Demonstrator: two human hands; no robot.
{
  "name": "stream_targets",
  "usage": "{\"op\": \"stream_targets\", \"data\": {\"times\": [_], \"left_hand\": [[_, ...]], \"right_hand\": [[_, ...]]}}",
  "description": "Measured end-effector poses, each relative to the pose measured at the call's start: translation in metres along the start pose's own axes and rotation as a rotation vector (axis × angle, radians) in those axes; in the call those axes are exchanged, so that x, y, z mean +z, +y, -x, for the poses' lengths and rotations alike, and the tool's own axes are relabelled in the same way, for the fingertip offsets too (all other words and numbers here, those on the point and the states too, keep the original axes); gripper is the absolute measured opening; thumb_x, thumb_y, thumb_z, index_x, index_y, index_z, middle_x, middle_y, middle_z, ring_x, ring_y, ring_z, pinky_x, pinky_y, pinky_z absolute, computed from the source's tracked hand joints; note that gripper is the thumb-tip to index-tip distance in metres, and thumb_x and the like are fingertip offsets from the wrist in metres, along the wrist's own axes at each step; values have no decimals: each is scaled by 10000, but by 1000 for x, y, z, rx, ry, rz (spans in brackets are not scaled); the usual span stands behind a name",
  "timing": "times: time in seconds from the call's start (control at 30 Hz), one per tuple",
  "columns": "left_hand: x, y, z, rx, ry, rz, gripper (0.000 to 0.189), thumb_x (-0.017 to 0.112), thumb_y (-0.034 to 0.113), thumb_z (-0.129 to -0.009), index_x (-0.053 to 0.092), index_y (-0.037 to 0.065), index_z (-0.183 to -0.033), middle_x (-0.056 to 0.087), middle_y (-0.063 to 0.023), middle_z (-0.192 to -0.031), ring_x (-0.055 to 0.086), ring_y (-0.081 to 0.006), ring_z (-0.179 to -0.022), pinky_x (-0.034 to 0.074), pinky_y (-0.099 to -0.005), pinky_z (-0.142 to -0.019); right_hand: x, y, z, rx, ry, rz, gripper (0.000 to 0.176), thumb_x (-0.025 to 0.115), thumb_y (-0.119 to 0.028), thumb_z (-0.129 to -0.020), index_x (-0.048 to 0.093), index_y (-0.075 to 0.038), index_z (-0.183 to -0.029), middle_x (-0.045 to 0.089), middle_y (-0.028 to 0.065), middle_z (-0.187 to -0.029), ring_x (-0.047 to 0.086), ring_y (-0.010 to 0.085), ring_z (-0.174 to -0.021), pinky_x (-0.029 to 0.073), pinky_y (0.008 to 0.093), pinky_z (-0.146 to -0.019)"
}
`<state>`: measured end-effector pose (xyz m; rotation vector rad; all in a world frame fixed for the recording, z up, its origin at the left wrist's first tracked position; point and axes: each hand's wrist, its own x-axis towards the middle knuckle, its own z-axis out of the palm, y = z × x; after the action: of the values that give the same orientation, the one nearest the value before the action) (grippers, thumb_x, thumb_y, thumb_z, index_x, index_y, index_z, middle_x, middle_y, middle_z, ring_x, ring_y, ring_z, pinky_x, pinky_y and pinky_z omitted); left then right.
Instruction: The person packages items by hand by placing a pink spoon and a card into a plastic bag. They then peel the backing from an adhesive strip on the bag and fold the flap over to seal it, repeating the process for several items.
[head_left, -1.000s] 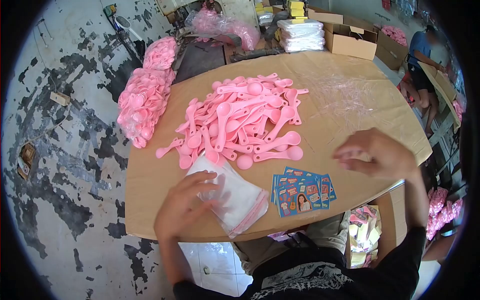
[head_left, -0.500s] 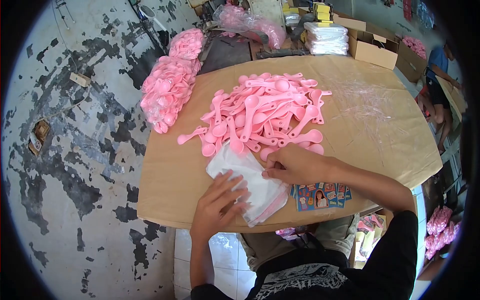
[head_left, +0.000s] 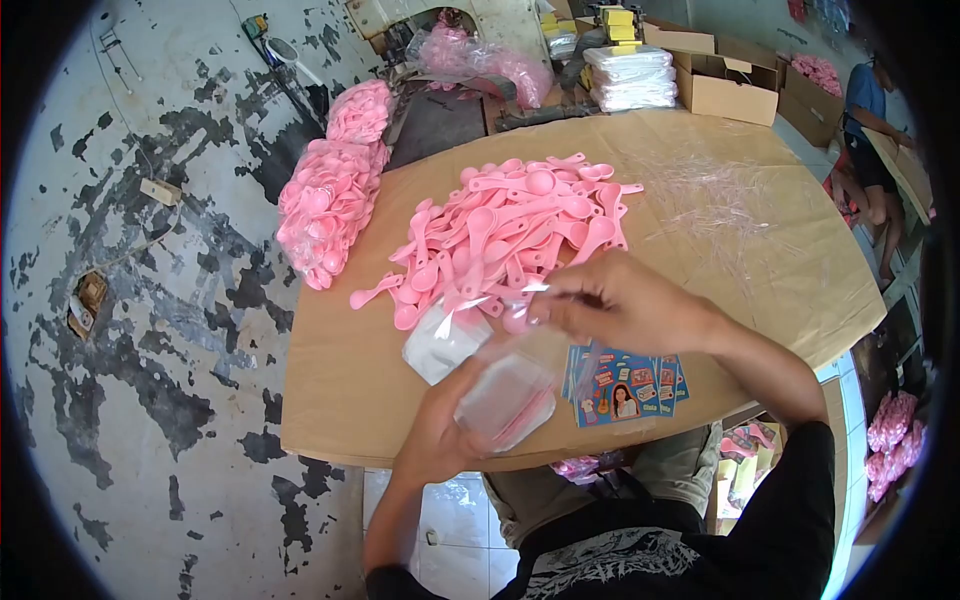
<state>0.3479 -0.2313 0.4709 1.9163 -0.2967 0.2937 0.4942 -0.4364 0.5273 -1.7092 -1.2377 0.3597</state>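
My right hand (head_left: pixel 625 300) is closed in a pinch on the edge of a clear plastic bag (head_left: pixel 525 312), raised over the table between the spoons and the cards. My left hand (head_left: pixel 440 420) lies at the left side of a stack of clear plastic bags (head_left: pixel 508 405), its fingers smeared by motion near the raised film. More of the stack, whitish, shows above my left fingers. Just beyond my hands is a large heap of pink measuring spoons (head_left: pixel 520 215). Under my right wrist lie several blue printed cards (head_left: pixel 625 390), overlapping one another.
Bags full of pink spoons (head_left: pixel 332 210) stand at the table's left edge. Thin clear plastic strips (head_left: pixel 715 195) lie scattered on the brown tabletop (head_left: pixel 780 290). Behind are stacked clear packs (head_left: pixel 632 78) and cardboard boxes (head_left: pixel 730 90). A person (head_left: pixel 872 130) is at far right.
My right hand has lifted off the bag stack, drawing up a clear bag. My left hand has moved right and turned beside the stack. The camera view has shifted slightly.
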Motion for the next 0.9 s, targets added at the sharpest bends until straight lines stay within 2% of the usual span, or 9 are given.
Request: {"op": "stream_targets", "data": {"times": [0.1, 0.2, 0.3, 0.37, 0.47, 0.57, 0.67, 0.77, 0.9], "left_hand": [[14, 10, -33, -282, -19, 333, 596, 378, 403, -1021, 308, -9, -1446, 553, -192, -1300, 583, -309, -1153, 426, -432, -1014], [5, 20, -85, -225, -56, 656, 537, 343, 351, -1034, 306, -6, -1435, 542, -198, -1293, 590, -307, -1134, 451, -442, -990], [-6, 10, -119, -121, -29, 687, 485, 372, 314, -1033, 334, -12, -1390, 544, -210, -1277, 590, -312, -1134, 474, -434, -985], [-5, 4, -134, -130, 5, 662, 412, 415, 276, -1027, 400, -11, -1322, 555, -207, -1265, 588, -316, -1142, 489, -424, -988], [-4, -17, -137, -194, 61, 752, 384, 411, 274, -1032, 447, -18, -1279, 579, -201, -1230, 593, -309, -1144, 511, -398, -957], [-4, -29, -126, -246, 136, 845, 392, 493, 259, -1004, 455, -46, -1248, 597, -205, -1193, 612, -291, -1113, 529, -366, -926], [1, -23, -123, -230, 187, 577, 411, 593, 233, -955, 472, -56, -1220, 627, -204, -1129, 641, -271, -1050, 541, -339, -895], [0, -34, -122, -261, 216, 656, 324, 602, 115, -939, 505, -34, -1210, 624, -172, -1123, 636, -256, -1047, 538, -368, -916], [0, -33, -119, -262, 234, 571, 280, 625, 146, -930, 556, -21, -1144, 643, -136, -1065, 652, -239, -1009, 553, -369, -892]], "right_hand": [[-1, -8, 6, -7, -148, 113, 183, 602, -166, -929, 663, -16, -1015, 631, 87, -754, 570, 134, -616, 457, 294, -597], [-22, 8, 26, -120, -202, 417, 230, 646, -228, -896, 666, -25, -1004, 646, 95, -782, 589, 183, -645, 461, 309, -608], [-29, 44, 53, -280, -186, 666, 280, 692, -267, -856, 656, -30, -1003, 644, 95, -788, 599, 202, -689, 464, 315, -624], [-29, 53, 56, -137, -189, 681, 297, 720, -263, -831, 645, -34, -1005, 633, 85, -773, 600, 186, -717, 467, 309, -638], [-40, 61, 48, 290, -392, 247, 288, 706, -280, -847, 618, -44, -985, 616, 70, -721, 597, 230, -668, 462, 347, -641], [-40, 64, 48, 347, -347, 199, 234, 700, -230, -858, 616, -47, -977, 593, 63, -705, 561, 185, -630, 454, 320, -610], [-41, 69, 51, 281, -138, 73, 152, 647, -166, -905, 616, -37, -979, 581, 41, -697, 543, 113, -623, 440, 287, -571], [-35, 61, 41, 375, 182, -136, 118, 579, -130, -953, 617, -29, -999, 570, 6, -697, 515, 54, -622, 428, 252, -548], [-30, 74, 37, 268, 303, -5, 157, 538, -158, -983, 617, -30, -1028, 563, -20, -696, 500, 35, -599, 426, 229, -542]]}}
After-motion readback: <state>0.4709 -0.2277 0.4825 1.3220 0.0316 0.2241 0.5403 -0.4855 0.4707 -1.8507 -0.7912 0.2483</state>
